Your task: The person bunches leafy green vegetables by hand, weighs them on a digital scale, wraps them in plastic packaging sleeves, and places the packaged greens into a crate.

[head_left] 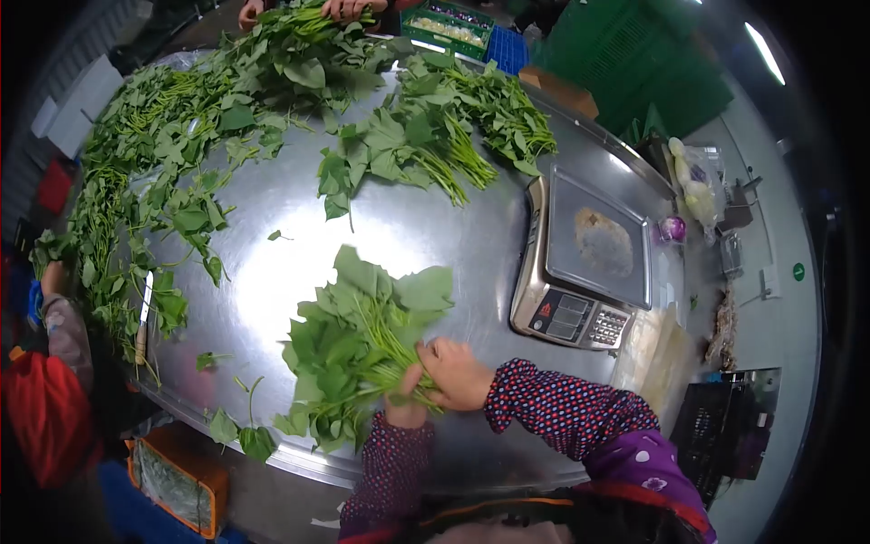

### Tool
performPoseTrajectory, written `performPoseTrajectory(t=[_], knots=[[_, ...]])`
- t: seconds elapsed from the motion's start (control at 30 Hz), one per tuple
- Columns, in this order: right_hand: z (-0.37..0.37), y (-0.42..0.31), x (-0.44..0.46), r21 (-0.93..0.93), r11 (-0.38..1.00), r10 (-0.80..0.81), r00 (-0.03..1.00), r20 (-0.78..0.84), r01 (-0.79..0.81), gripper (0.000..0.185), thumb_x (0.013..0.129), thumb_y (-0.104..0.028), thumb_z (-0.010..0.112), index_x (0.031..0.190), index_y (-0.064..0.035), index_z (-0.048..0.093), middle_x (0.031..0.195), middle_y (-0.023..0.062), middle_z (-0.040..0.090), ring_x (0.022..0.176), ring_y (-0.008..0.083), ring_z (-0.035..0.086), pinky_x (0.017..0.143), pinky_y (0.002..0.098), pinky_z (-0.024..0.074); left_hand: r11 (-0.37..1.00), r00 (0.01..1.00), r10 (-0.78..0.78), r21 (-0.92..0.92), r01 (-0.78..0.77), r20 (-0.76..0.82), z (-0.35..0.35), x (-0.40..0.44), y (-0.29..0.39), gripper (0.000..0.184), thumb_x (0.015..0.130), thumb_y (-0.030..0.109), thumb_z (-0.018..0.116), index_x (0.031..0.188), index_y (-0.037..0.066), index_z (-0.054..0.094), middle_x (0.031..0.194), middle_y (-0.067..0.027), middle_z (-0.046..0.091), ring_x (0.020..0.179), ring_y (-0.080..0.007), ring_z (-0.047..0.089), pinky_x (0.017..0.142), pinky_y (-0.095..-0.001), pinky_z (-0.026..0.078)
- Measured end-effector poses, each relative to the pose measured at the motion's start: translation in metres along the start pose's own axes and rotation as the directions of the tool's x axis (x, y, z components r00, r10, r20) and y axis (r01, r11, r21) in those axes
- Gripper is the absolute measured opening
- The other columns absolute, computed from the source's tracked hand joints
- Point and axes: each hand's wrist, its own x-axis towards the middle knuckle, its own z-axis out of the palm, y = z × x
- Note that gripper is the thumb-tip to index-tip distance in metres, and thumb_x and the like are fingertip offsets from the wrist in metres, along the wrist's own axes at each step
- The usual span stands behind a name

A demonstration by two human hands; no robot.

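Note:
A bunch of leafy greens [349, 331] with broad leaves and long stems is held over the near side of the steel table. My right hand [456, 372] is closed on the stem ends from the right. From below, my left hand [408, 408] wraps around the same stems close beside it; some of its fingers are hidden by the greens. Beyond my hands, several laid-out bunches [426, 145] rest on the table. A digital scale [580, 263] stands to the right of my hands, with a brownish patch on its platform.
A big pile of greens [136, 145] covers the table's left side, with a knife [144, 317] at its near edge. Two co-workers' hands [344, 9] hold greens at the far side; another person's hand [56, 279] is at left. An orange crate [181, 480] stands below the table edge.

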Motion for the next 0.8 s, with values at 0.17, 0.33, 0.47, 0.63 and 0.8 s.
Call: performPoseTrajectory(t=[0.17,0.33,0.47,0.63,0.8], knots=[[-0.074,0.007,0.018,0.233,0.949,-0.207,0.977,-0.051,0.213,0.087,0.063,-0.016,0.067,0.131,0.0064,0.017,0.107,0.0257,0.039,0.099,0.0397,0.043,0.084,0.0378,0.0401,1.0,0.994,-0.013,-0.016,0.015,0.11,0.029,0.046,0.041,0.046,0.079,0.013,0.058,0.12,-0.002,0.041,0.116,-0.0136,0.05,0.105,-0.0231,0.051,0.094,-0.035,0.04],[-0.105,0.011,0.064,0.022,0.997,-0.074,0.996,0.046,0.073,0.08,0.062,-0.015,0.066,0.126,0.0053,0.024,0.109,0.0269,0.038,0.102,0.0396,0.042,0.085,0.0367,0.041,0.988,0.974,0.045,0.137,-0.077,0.222,0.038,0.089,0.05,0.047,0.077,0.012,0.065,0.117,0.0,0.042,0.11,-0.009,0.051,0.1,-0.0202,0.052,0.089,-0.0332,0.042],[-0.1,0.083,0.114,0.291,0.954,-0.168,0.935,0.314,0.073,0.066,0.067,-0.028,0.069,0.116,0.0048,0.04,0.114,0.026,0.042,0.105,0.0329,0.046,0.084,0.0344,0.0411,0.996,0.995,-0.082,-0.026,0.083,0.05,-0.003,0.109,0.025,0.034,0.078,0.008,0.062,0.108,0.003,0.047,0.099,-0.0067,0.053,0.09,-0.0183,0.054,0.084,-0.0368,0.044],[-0.132,0.225,0.195,-0.159,0.818,0.453,0.789,-0.416,-0.553,0.121,0.054,-0.066,0.068,0.139,-0.0053,0.006,0.137,0.0274,0.019,0.128,0.039,0.019,0.104,0.0449,0.0181,0.965,0.99,-0.127,-0.222,0.136,0.057,-0.035,0.107,0.012,0.019,0.084,0.012,0.054,0.101,0.003,0.051,0.092,-0.0074,0.054,0.09,-0.0194,0.053,0.091,-0.0376,0.042],[-0.12,0.259,0.232,-0.167,0.728,0.524,0.697,-0.49,-0.665,0.125,0.054,-0.06,0.072,0.139,-0.008,-0.003,0.133,0.0261,0.027,0.122,0.0393,0.03,0.099,0.0496,0.0247,0.964,0.995,-0.079,-0.251,0.091,0.059,-0.034,0.093,0.02,0.026,0.085,0.019,0.055,0.103,0.002,0.048,0.094,-0.0068,0.053,0.092,-0.0205,0.052,0.091,-0.0386,0.041]])
